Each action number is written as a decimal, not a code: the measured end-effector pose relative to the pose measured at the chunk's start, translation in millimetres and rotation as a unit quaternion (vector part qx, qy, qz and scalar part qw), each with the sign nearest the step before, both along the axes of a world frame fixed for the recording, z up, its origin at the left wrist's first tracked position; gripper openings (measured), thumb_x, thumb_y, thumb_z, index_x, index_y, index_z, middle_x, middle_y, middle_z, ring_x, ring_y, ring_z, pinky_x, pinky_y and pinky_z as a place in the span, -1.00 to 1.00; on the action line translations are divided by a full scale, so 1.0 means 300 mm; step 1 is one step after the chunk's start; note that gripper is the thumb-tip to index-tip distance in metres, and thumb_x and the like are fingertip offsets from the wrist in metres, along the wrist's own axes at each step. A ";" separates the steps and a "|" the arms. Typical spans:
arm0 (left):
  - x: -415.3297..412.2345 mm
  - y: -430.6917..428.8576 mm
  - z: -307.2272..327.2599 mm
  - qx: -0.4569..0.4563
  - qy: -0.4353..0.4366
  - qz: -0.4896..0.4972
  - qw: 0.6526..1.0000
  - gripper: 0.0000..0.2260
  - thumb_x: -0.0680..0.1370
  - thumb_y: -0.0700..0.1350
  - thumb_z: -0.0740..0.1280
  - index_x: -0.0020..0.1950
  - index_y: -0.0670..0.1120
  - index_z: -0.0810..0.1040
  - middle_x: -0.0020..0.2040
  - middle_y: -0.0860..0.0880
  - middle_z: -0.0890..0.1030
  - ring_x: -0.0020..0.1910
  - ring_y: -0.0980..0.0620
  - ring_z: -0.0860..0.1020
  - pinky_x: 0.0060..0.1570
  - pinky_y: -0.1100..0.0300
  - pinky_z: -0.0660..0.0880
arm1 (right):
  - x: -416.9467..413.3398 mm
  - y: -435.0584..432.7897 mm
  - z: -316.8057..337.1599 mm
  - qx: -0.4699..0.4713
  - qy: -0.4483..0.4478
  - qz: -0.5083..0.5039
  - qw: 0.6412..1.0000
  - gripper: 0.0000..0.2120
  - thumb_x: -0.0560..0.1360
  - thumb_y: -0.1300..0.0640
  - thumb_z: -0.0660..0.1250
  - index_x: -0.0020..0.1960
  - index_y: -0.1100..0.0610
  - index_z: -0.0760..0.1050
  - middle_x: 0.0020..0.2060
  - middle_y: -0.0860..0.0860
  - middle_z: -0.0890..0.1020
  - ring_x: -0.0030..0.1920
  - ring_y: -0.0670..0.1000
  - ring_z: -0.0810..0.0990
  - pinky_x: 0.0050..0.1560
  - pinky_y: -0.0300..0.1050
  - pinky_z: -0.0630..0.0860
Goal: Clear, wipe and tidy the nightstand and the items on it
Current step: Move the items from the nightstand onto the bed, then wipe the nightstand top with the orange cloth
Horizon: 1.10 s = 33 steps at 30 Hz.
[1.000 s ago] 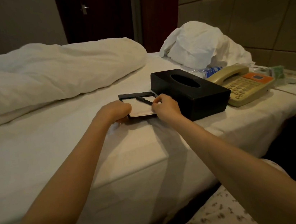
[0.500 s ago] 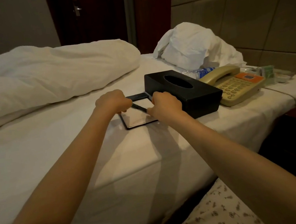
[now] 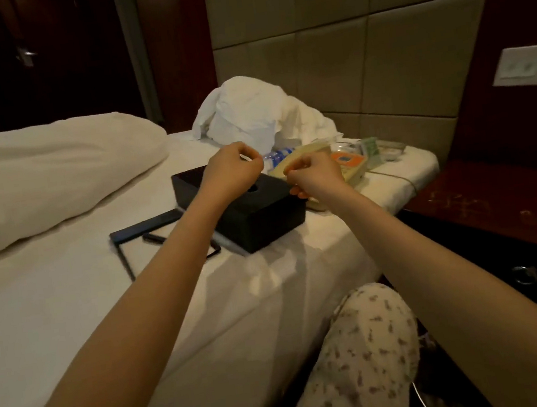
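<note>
On the bed, near its edge on the side of the dark wooden nightstand, stands the black tissue box. Its long axis runs from far left to near right, with the opening upward. Just left of it the flat black frame lies on the sheet with its wide band at the far end. Its long sides run toward the camera, and its near right part is hidden under the left forearm. Beyond the box are a beige telephone and a water bottle, and behind them a crumpled white pillowcase.

The left hand hangs over the far end of the box, fingers curled in, thumb against the fingertips. The right hand is over the box's right end and in front of the telephone, curled the same way. Nothing shows in either hand, though the blur could hide something small.

Half a second ago both hands were down on the sheet, gripping the frame's far edge beside the box. Now they are up over the box and the frame lies free. The view has swung right and takes in the nightstand.
</note>
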<state>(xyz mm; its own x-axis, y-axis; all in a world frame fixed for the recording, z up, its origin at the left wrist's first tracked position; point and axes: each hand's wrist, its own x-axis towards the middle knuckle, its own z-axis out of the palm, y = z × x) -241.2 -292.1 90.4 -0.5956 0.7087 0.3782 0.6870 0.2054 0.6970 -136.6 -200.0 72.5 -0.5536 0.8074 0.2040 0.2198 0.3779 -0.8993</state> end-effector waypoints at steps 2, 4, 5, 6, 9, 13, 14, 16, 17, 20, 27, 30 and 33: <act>0.071 0.066 -0.001 0.009 -0.020 -0.043 0.999 -0.91 0.54 -0.13 0.25 0.01 -0.06 0.51 -0.08 -0.02 0.53 -0.12 0.02 0.50 -0.05 0.09 0.49 | 0.062 0.050 -0.002 -0.007 0.015 -0.027 0.999 -0.85 0.49 0.32 0.25 -0.21 0.14 0.50 -0.23 0.07 0.56 -0.35 -0.04 0.52 -0.39 -0.28 0.47; 0.139 0.133 -0.009 0.010 -0.038 -0.073 0.997 -0.91 0.53 -0.16 0.24 -0.02 -0.04 0.52 -0.10 -0.01 0.53 -0.10 0.02 0.50 -0.04 0.11 0.47 | 0.125 0.094 -0.003 -0.022 0.024 -0.055 0.998 -0.82 0.48 0.35 0.24 -0.23 0.14 0.50 -0.20 0.10 0.57 -0.36 -0.03 0.51 -0.39 -0.27 0.45; 0.169 0.165 -0.014 0.009 -0.047 -0.085 0.995 -0.91 0.53 -0.17 0.24 -0.03 -0.03 0.51 -0.12 0.00 0.53 -0.10 0.02 0.50 -0.06 0.12 0.47 | 0.155 0.115 -0.006 -0.033 0.028 -0.071 0.997 -0.82 0.48 0.35 0.25 -0.23 0.14 0.51 -0.19 0.09 0.57 -0.36 -0.03 0.51 -0.41 -0.28 0.46; 0.197 0.196 -0.021 0.008 -0.056 -0.097 0.994 -0.91 0.52 -0.18 0.24 -0.04 -0.03 0.51 -0.14 0.01 0.53 -0.10 0.02 0.51 -0.06 0.11 0.48 | 0.186 0.136 -0.010 -0.040 0.033 -0.089 0.995 -0.81 0.47 0.36 0.26 -0.25 0.14 0.51 -0.18 0.08 0.57 -0.35 -0.03 0.51 -0.43 -0.30 0.47; 0.270 0.277 -0.039 -0.001 -0.070 -0.131 0.989 -0.92 0.53 -0.17 0.26 -0.03 -0.02 0.50 -0.16 0.03 0.52 -0.08 0.04 0.51 -0.01 0.10 0.49 | 0.274 0.194 -0.025 -0.049 0.038 -0.136 0.989 -0.76 0.46 0.34 0.27 -0.31 0.07 0.49 -0.17 0.10 0.60 -0.35 -0.03 0.53 -0.40 -0.26 0.46; 0.367 0.364 -0.062 -0.006 -0.091 -0.180 0.979 -0.91 0.51 -0.20 0.26 -0.07 -0.04 0.51 -0.19 0.02 0.53 -0.13 0.02 0.50 -0.10 0.12 0.48 | 0.405 0.247 -0.039 -0.066 0.044 -0.200 0.977 -0.82 0.48 0.34 0.25 -0.23 0.15 0.53 -0.29 0.04 0.58 -0.41 -0.08 0.51 -0.43 -0.31 0.45; 0.393 0.382 -0.066 -0.008 -0.098 -0.193 0.976 -0.91 0.50 -0.21 0.25 -0.09 -0.03 0.51 -0.17 0.00 0.53 -0.13 0.02 0.50 -0.17 0.15 0.46 | 0.438 0.258 -0.042 -0.065 0.041 -0.217 0.973 -0.83 0.47 0.35 0.26 -0.20 0.17 0.56 -0.32 0.02 0.57 -0.41 -0.09 0.51 -0.44 -0.33 0.46; 0.452 0.418 -0.074 -0.020 -0.104 -0.217 0.970 -0.89 0.49 -0.21 0.24 -0.15 -0.01 0.50 -0.12 -0.04 0.57 -0.11 0.02 0.51 -0.25 0.18 0.42 | 0.503 0.280 -0.050 -0.057 0.031 -0.247 0.967 -0.81 0.46 0.35 0.28 -0.24 0.13 0.55 -0.32 0.02 0.56 -0.35 -0.06 0.54 -0.36 -0.30 0.52; 0.483 0.436 -0.078 -0.028 -0.107 -0.228 0.967 -0.89 0.49 -0.21 0.24 -0.16 -0.01 0.49 -0.07 -0.05 0.59 -0.08 -0.01 0.53 -0.23 0.17 0.43 | 0.537 0.291 -0.054 -0.055 0.028 -0.259 0.964 -0.78 0.46 0.34 0.28 -0.28 0.10 0.54 -0.29 0.03 0.58 -0.30 -0.03 0.57 -0.25 -0.23 0.56; 0.571 0.487 -0.089 -0.044 -0.114 -0.260 0.958 -0.91 0.51 -0.20 0.24 -0.13 -0.02 0.49 -0.10 -0.07 0.59 -0.07 -0.06 0.55 -0.25 0.20 0.41 | 0.637 0.310 -0.059 -0.057 0.024 -0.292 0.955 -0.75 0.48 0.33 0.26 -0.30 0.06 0.51 -0.28 0.04 0.59 -0.28 -0.02 0.57 -0.16 -0.14 0.56; 0.777 0.587 -0.115 -0.070 -0.124 -0.350 0.926 -0.80 0.51 -0.19 0.24 -0.26 0.07 0.45 -0.27 0.06 0.52 -0.22 0.04 0.50 -0.24 0.18 0.44 | 0.856 0.308 -0.060 -0.058 0.025 -0.363 0.930 -0.80 0.53 0.30 0.24 -0.21 0.09 0.51 -0.24 0.03 0.59 -0.31 -0.07 0.57 -0.28 -0.22 0.55; 0.873 0.608 -0.118 -0.091 -0.123 -0.397 0.905 -0.82 0.53 -0.16 0.24 -0.22 0.08 0.47 -0.26 0.06 0.51 -0.25 0.07 0.49 -0.31 0.22 0.41 | 0.949 0.302 -0.054 -0.063 0.028 -0.400 0.914 -0.87 0.53 0.30 0.25 -0.12 0.14 0.54 -0.27 0.05 0.60 -0.38 -0.08 0.56 -0.43 -0.26 0.48; 0.971 0.613 -0.112 -0.098 -0.126 -0.440 0.884 -0.89 0.56 -0.17 0.22 -0.10 0.01 0.50 -0.26 0.04 0.50 -0.33 0.11 0.47 -0.41 0.27 0.37 | 1.039 0.300 -0.049 -0.059 0.026 -0.431 0.900 -0.88 0.52 0.29 0.26 -0.11 0.15 0.56 -0.29 0.04 0.59 -0.37 -0.08 0.55 -0.40 -0.26 0.45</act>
